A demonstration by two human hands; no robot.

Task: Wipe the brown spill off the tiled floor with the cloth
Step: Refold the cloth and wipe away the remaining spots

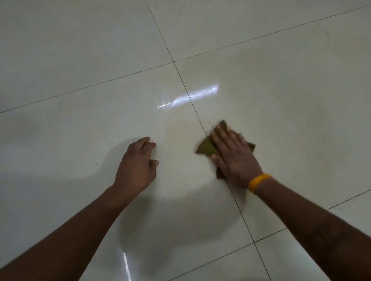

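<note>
My right hand point(232, 153) lies flat on an olive-brown cloth point(206, 147), pressing it onto the glossy white tiled floor point(76, 43) right over a dark grout line. The cloth sticks out from under the fingers on the left and far side. An orange band circles that wrist. My left hand point(138, 165) rests on the floor to the left of the cloth, fingers curled loosely, holding nothing. No brown spill shows on the tiles around the cloth; a faint wet sheen surrounds it.
Dark grout lines cross the floor, meeting at a corner point(173, 61) beyond the hands. A bright light reflection point(192, 95) streaks the tile ahead of the cloth. A tiny dark speck point(209, 122) lies near the cloth's far tip.
</note>
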